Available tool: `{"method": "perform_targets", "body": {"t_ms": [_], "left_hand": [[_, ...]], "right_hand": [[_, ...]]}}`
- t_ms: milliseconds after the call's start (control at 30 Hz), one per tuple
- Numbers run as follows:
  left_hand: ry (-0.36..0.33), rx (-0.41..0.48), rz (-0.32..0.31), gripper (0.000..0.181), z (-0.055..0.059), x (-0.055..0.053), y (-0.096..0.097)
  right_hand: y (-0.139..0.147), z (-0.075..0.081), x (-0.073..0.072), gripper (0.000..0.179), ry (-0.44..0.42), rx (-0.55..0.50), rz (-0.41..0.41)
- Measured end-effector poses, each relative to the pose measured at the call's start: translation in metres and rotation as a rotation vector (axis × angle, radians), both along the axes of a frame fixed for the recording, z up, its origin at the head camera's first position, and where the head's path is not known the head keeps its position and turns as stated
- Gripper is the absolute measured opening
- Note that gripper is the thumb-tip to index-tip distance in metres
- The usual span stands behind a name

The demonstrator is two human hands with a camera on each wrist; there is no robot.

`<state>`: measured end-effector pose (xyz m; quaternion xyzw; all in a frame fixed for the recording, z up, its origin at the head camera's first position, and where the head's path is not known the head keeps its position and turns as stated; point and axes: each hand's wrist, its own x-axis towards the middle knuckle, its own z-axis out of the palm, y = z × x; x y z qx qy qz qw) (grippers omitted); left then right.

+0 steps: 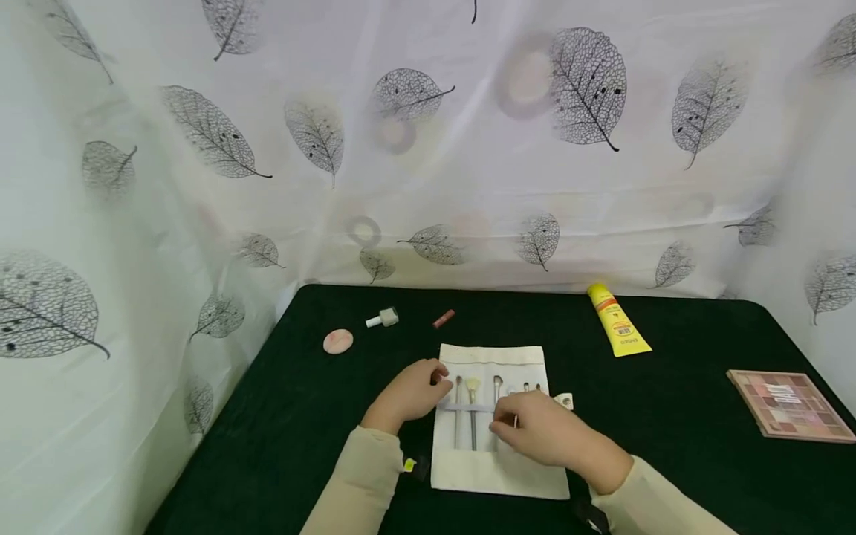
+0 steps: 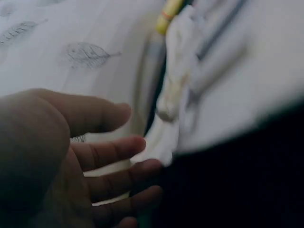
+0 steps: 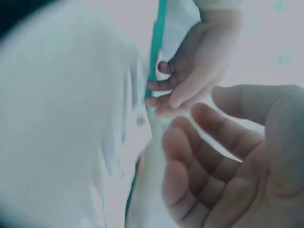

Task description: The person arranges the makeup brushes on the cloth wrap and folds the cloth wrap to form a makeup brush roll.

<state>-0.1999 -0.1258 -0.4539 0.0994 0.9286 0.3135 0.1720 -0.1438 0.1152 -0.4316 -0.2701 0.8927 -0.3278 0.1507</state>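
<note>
An unrolled cream brush pouch (image 1: pixel 468 472) lies flat on the dark green tabletop. Several makeup brushes, among them a pale fan brush (image 1: pixel 472 386), stand in a row under its strap. My left hand (image 1: pixel 411 390) is beside the pouch's upper left edge; in the left wrist view its fingers (image 2: pixel 114 149) are spread loosely and hold nothing. Over the pouch's right half is my right hand (image 1: pixel 542 427), partly covering the brushes there. Its fingers (image 3: pixel 213 171) curve gently around an empty palm in the right wrist view.
Behind the pouch lie a pink oval piece (image 1: pixel 337 341), a small nail polish bottle (image 1: pixel 383 318) and a reddish tube (image 1: pixel 443 319). A yellow squeeze tube (image 1: pixel 618 323) and an eyeshadow palette (image 1: pixel 796 407) are on the right. A leaf-print curtain (image 1: pixel 468 178) encloses the table.
</note>
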Motion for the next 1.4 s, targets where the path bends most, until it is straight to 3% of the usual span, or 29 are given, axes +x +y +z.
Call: {"method": "perform_targets", "body": {"t_ms": [100, 167, 300, 433, 633, 733, 867, 1067, 1133, 1267, 1400], "left_hand": [[-0.015, -0.028, 0.027, 0.031, -0.006, 0.0, -0.013], [-0.035, -0.004, 0.012, 0.03, -0.008, 0.001, -0.018], [-0.071, 0.046, -0.074, 0.025, -0.008, 0.002, -0.026], [-0.052, 0.029, -0.159, 0.018, -0.009, 0.002, -0.031], [-0.014, 0.022, -0.231, 0.023, -0.009, -0.002, -0.03], [-0.015, 0.022, -0.24, 0.019, -0.009, -0.003, -0.028], [-0.004, 0.017, -0.246, 0.013, -0.008, -0.003, -0.024], [0.07, 0.05, -0.294, 0.009, -0.004, -0.004, -0.003], [0.081, 0.069, -0.318, 0.012, -0.003, -0.004, 0.007], [0.059, 0.092, -0.334, 0.037, -0.006, -0.002, 0.027], [0.063, 0.036, -0.332, 0.052, -0.011, 0.0, 0.042]], "right_hand": [[-0.017, -0.006, -0.001, 0.012, -0.045, -0.012, 0.094], [-0.03, -0.01, -0.003, 0.013, -0.065, -0.012, 0.16], [-0.054, -0.018, -0.004, 0.022, -0.056, 0.005, 0.304], [-0.069, -0.023, -0.002, 0.025, -0.037, 0.035, 0.363], [-0.076, -0.021, -0.001, 0.022, -0.03, 0.093, 0.303], [-0.076, -0.021, 0.001, 0.011, -0.07, 0.029, 0.224], [-0.07, -0.021, 0.005, 0.014, -0.138, -0.085, 0.11], [-0.043, -0.01, 0.013, 0.013, -0.189, -0.112, 0.001], [-0.033, -0.006, 0.016, 0.011, -0.218, -0.112, -0.029], [-0.018, -0.007, 0.021, 0.011, -0.236, -0.099, -0.071], [-0.011, -0.014, 0.023, 0.01, -0.201, -0.042, -0.065]]}}
